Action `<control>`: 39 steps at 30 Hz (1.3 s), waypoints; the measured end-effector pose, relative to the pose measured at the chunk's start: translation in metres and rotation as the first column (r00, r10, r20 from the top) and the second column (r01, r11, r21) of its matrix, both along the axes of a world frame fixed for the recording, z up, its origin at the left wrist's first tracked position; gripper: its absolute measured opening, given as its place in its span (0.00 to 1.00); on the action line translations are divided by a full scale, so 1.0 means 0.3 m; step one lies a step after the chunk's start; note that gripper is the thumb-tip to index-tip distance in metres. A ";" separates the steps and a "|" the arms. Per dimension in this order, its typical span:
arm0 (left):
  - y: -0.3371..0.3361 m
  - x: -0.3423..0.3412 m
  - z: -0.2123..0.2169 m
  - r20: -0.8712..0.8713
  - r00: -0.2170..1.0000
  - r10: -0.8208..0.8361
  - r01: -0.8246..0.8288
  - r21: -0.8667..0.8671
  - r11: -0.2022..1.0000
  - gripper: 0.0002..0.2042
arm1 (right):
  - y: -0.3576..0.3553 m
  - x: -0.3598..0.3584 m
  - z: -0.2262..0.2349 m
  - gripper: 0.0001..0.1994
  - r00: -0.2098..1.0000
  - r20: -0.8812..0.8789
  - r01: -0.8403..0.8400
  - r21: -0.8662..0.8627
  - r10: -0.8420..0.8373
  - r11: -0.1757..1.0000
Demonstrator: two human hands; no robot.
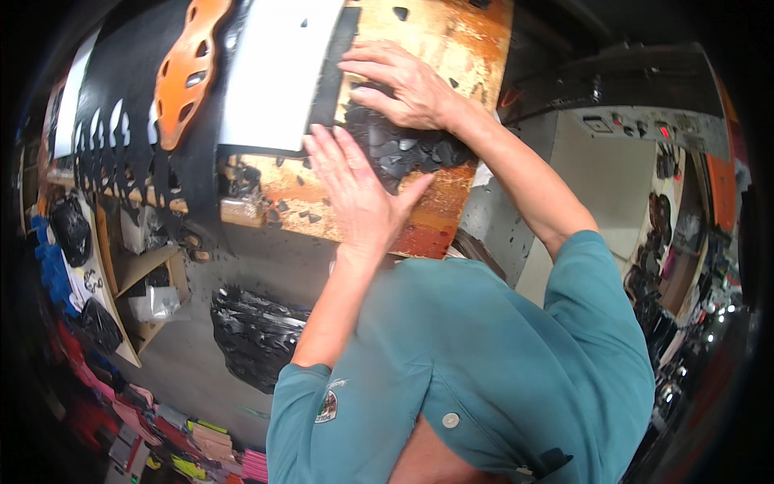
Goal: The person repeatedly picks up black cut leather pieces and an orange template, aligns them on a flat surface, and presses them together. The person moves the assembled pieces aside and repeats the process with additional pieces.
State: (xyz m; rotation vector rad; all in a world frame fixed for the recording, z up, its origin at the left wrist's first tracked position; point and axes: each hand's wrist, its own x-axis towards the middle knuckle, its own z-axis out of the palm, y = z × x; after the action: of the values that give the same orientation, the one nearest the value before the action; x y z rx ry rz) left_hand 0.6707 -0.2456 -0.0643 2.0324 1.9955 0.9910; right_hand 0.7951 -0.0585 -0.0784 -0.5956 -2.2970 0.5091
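A heap of small black cut pieces lies on the worn wooden board between my hands. My left hand is at the near left of the heap, fingers stretched out, with its fingertips at the edge of a black strip. On the far side my right hand rests over the heap with its fingers spread and pointing left. Neither hand grips anything; what lies under the right palm is hidden. A white sheet on black material lies just left of my fingertips.
Further left are an orange template with holes and a black sheet with cut-outs. Loose black scraps dot the board's near edge. Below stand a black plastic bag and a wooden shelf. A machine panel is at right.
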 end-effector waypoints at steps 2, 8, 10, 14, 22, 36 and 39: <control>0.017 0.012 -0.003 -0.091 0.996 0.024 -0.026 -0.017 1.000 0.68 | -0.005 -0.006 0.005 0.20 1.000 -0.002 -0.024 -0.022 0.024 0.999; 0.056 0.083 -0.002 -0.085 0.996 0.018 -0.023 -0.061 0.998 0.64 | -0.038 0.043 0.054 0.13 0.995 -0.040 -0.095 -0.188 0.089 0.978; 0.070 0.108 -0.003 -0.040 0.999 -0.005 0.004 -0.025 1.000 0.62 | -0.049 0.074 0.057 0.13 0.997 -0.037 -0.079 -0.230 0.072 0.970; 0.101 0.167 -0.015 0.016 0.992 -0.123 0.123 0.031 0.992 0.58 | -0.058 0.166 0.060 0.12 0.996 -0.080 -0.056 -0.276 0.035 0.959; 0.158 0.389 -0.046 0.137 0.939 -0.316 0.293 0.164 0.942 0.59 | -0.106 0.443 0.079 0.09 0.983 -0.094 0.122 -0.306 -0.158 0.944; 0.235 0.365 0.018 0.552 0.670 -0.497 0.519 0.130 0.845 0.30 | -0.143 0.660 0.095 0.11 0.898 0.038 0.418 -0.384 -0.438 0.823; 0.274 0.188 0.044 0.565 0.705 -0.429 0.449 0.113 0.886 0.27 | -0.086 0.600 0.095 0.12 0.902 -0.032 0.401 -0.312 -0.431 0.861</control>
State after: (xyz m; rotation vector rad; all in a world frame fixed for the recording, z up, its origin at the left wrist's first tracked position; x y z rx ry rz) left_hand 0.7272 -0.1635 -0.0512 1.7594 1.1319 1.2448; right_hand 0.9750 -0.0842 -0.0498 -1.1589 -1.9255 0.6577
